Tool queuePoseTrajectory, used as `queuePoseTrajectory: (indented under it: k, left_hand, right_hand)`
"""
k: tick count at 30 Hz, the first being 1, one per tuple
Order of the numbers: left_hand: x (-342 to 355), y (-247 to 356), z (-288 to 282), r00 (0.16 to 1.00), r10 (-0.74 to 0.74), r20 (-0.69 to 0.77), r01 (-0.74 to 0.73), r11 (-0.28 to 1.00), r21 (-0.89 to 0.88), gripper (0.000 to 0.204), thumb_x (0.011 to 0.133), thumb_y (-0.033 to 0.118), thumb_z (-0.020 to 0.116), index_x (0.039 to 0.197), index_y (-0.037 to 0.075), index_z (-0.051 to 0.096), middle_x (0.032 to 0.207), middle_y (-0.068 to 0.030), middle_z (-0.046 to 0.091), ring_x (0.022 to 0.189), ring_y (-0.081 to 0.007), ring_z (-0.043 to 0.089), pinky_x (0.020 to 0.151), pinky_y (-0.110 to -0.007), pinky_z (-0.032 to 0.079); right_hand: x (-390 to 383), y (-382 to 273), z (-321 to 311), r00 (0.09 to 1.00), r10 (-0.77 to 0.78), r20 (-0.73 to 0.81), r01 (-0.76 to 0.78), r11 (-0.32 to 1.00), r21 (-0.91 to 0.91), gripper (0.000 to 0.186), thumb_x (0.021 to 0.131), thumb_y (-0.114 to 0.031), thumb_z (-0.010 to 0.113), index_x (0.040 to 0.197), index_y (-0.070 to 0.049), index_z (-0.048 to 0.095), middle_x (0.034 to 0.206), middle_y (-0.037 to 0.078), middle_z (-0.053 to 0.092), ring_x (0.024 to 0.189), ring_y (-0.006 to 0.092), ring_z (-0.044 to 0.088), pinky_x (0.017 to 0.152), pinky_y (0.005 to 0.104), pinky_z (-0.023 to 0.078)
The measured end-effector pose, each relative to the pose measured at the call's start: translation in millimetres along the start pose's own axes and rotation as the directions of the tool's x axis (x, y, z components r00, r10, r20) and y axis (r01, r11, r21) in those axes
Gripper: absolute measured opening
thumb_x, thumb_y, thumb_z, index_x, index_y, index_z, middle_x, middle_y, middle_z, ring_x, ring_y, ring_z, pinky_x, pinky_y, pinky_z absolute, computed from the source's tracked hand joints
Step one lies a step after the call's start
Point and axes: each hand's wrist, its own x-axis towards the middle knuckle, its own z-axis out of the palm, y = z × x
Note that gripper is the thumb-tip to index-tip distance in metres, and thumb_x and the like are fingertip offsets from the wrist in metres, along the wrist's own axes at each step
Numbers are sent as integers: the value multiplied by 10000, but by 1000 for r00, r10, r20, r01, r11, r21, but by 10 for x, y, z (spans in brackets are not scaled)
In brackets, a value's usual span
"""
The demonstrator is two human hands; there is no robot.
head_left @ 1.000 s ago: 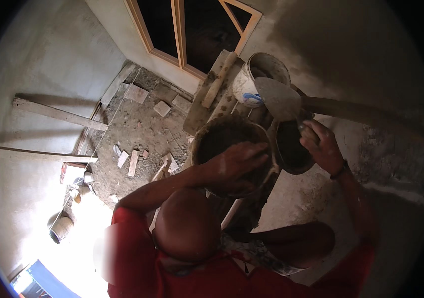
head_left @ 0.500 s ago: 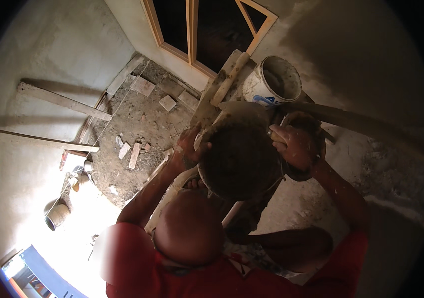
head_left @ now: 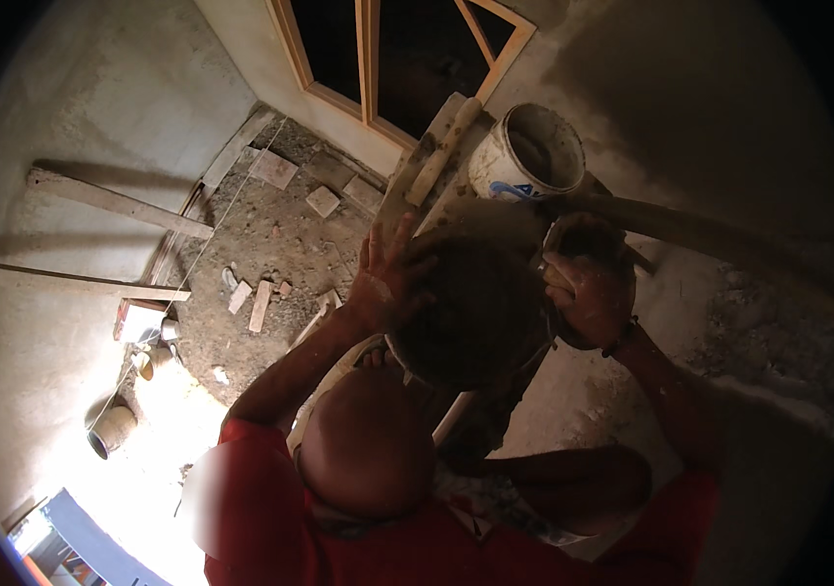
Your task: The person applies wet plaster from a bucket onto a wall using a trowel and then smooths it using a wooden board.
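A round dark bucket (head_left: 466,317) sits in front of me, its inside too dark to read. My left hand (head_left: 389,285) is open at its left rim, fingers spread and thumb side over the edge. To the right of the bucket, my right hand (head_left: 590,301) is closed around a pale, wooden-looking handle (head_left: 559,279); the tool's other end is hidden. Just beyond that hand is a smaller, mud-crusted round container (head_left: 588,234), partly covered by the hand. A white bucket (head_left: 529,156) smeared with mortar stands farther off, on the planks.
Rough planks (head_left: 427,176) run toward a wooden window frame (head_left: 368,68). A long beam (head_left: 700,225) extends right. On the dirt floor lie several brick pieces (head_left: 272,168). Boards (head_left: 114,200) lean at the left wall, a string (head_left: 226,210) stretches past them, and a tipped bucket (head_left: 112,430) lies lower left.
My left hand has let go of the bucket's rim and spread its fingers upward. My right hand has shifted slightly down, still around the handle. The whole view has moved a little.
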Motion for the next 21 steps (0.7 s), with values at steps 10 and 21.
queuePoseTrajectory:
  k: [10, 21]
  left_hand:
    - [-664, -154, 233, 875, -464, 138, 436, 631, -642, 558, 809, 278, 635, 1249, -16, 461, 973, -205, 619, 903, -286, 614, 793, -392, 481]
    - [-657, -1, 171, 899, -356, 255, 347, 222, -911, 334, 886, 264, 541, 1042, -31, 542, 804, -162, 593, 600, -201, 616, 491, -275, 500]
  right_hand:
    - [-43, -222, 252, 936, -309, -168, 227, 895, -384, 172, 856, -215, 544, 991, -129, 609, 848, 127, 606, 745, 298, 617, 610, 407, 503]
    - [-177, -331, 409, 888, -151, 435, 245, 955, -167, 227, 861, -191, 519, 1060, -128, 608, 712, 120, 609, 623, 286, 612, 544, 419, 486]
